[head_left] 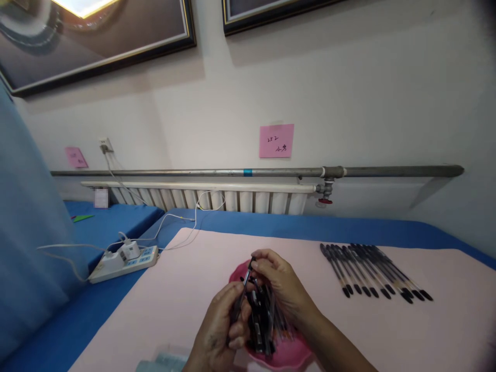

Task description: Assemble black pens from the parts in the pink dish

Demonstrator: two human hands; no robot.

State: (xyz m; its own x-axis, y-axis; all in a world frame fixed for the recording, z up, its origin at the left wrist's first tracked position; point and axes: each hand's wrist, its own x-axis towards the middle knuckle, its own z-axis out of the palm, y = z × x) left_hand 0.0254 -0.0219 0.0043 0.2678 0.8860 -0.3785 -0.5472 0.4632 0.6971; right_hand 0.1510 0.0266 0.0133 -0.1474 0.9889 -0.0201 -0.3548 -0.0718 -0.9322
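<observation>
Both of my hands are over a pink bowl [289, 359] with a wavy rim. A slim pen [246, 279] slants up between them. My left hand [220, 325] is closed around its lower, dark part. The thumb and finger of my right hand [284, 284] pinch its black upper end. Inside the bowl lie black pen caps [256, 323] and clear tubes [279, 325], partly hidden by my hands. On the right, several assembled-looking pens [368, 271] with black ends rest side by side in a slanted row.
Pink sheeting [186, 289] covers much of the blue table [310, 226]. A white power strip [127, 266] with plugs and cables sits at the left. Something pale blue and see-through [163, 363] lies at the front edge. Behind stand a radiator [246, 201] and a pipe [194, 173].
</observation>
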